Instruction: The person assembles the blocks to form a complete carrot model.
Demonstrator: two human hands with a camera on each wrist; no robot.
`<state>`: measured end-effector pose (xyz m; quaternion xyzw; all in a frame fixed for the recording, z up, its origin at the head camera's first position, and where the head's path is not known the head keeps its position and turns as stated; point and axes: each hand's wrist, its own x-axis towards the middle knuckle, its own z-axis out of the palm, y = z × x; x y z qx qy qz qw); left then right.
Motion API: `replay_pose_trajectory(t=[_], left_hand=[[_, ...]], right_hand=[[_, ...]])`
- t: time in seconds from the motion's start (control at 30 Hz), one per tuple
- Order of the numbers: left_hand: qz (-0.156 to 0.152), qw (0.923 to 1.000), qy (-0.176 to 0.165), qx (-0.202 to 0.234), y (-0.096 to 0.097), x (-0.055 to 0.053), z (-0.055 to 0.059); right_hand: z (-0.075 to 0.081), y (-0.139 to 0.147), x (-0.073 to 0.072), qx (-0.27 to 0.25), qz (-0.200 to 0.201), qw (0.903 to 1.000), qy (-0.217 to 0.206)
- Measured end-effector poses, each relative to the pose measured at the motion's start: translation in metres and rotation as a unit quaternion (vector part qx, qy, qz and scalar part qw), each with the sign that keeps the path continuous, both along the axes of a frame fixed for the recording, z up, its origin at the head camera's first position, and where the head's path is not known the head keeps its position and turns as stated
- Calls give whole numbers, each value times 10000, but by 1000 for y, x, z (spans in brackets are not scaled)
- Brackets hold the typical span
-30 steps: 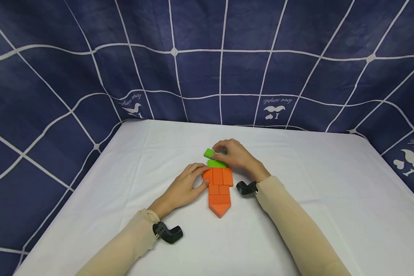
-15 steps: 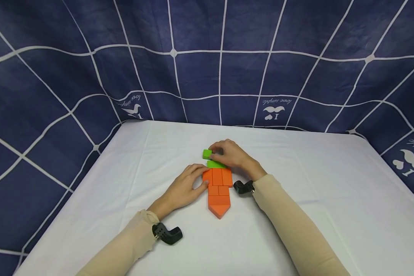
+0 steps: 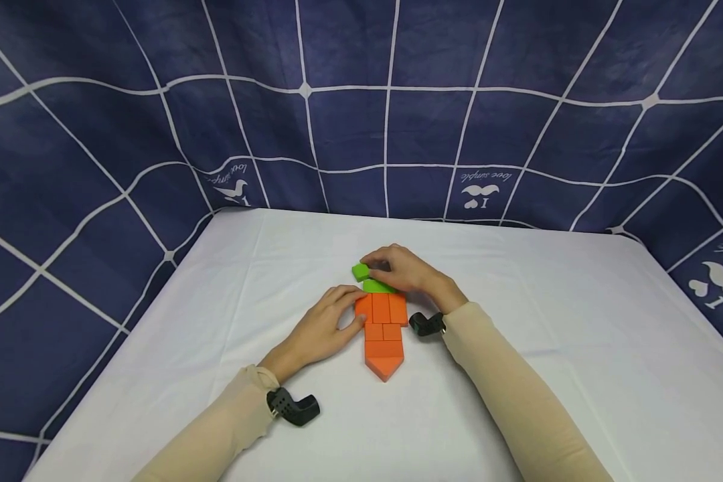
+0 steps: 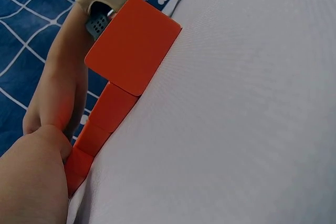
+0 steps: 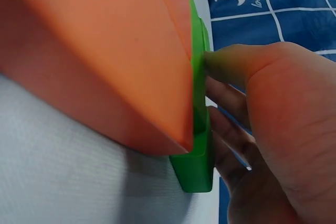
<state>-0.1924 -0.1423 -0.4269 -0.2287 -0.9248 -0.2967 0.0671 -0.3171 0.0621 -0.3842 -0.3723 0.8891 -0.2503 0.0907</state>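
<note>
Flat orange blocks point(image 3: 381, 308) form an arrow-like shape on the white cloth, its point towards me. My left hand point(image 3: 322, 328) holds the left block of the wide orange row, index finger at its far corner and thumb at its near side. Beyond that row lies a long green block point(image 3: 378, 286). My right hand point(image 3: 405, 268) pinches a small green block point(image 3: 360, 272) just past the long block's left end. In the right wrist view the thumb touches green, and another green block end point(image 5: 195, 167) shows lower down. The left wrist view hides the left fingertips.
A white cloth point(image 3: 156, 375) covers the table. Behind and beside it hangs a dark blue curtain point(image 3: 349, 127) with white lines. Each wrist wears a black strap device, the left one point(image 3: 293, 406) and the right one point(image 3: 428, 325).
My right hand has shifted slightly left with the small green block, which has turned and come nearer the long green block. The left hand and the orange blocks have stayed in place.
</note>
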Motion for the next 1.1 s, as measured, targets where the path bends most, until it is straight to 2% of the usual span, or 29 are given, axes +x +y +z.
replay_pose_trajectory(t=[0.2, 0.47, 0.6, 0.73, 0.97, 1.1], left_hand=[[-9, 10000, 0, -18, 1, 0, -1], [-50, 9999, 101, -25, 4, -2, -3], [-71, 9999, 119, -15, 5, -3, -3], [-68, 9999, 110, -22, 7, -4, -3], [7, 9997, 257, 57, 3, -2, -5], [266, 9986, 461, 10, -6, 3, -1]], right_hand=[[3, 1, 1, 7, 146, 9994, -312], [2, 8, 2, -186, 81, 9993, -306], [-1, 19, 6, -411, -127, 9991, -50], [-5, 35, 16, -592, -426, 9970, 246], [-4, 78, 48, -878, -923, 9863, 1048], [-3, 108, 67, -834, -1235, 9776, 1490]])
